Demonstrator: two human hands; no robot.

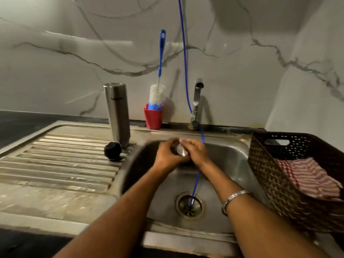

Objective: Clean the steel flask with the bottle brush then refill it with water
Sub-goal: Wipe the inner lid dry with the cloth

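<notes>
Stood upright on the ribbed draining board (61, 159), the steel flask (117, 113), near the back edge and just left of the sink basin (223, 164). Lay just in front of its base, touching or nearly so, a black cap (112, 151). Behind the basin, against the marble wall (55, 71), sat a red cup (153, 118) with the bottle brush (158, 94) propped in it, bristles down, blue handle leaning up the wall. Right of the cup rose the tap (196, 105), and down past it ran a thin blue hose (185, 71), crossing behind the hands and ending in the drain (189, 204). Held together over the back of the basin, below the tap: left hand (167, 153) and right hand (197, 151), both curled round a small shiny steel piece (181, 150), blurred and mostly covered by the fingers, so could not tell what it was. Worn on the right wrist, a metal bangle (232, 199). At the right of the sink, a dark woven basket (279, 174) with a red-and-white striped cloth (307, 175) inside.
</notes>
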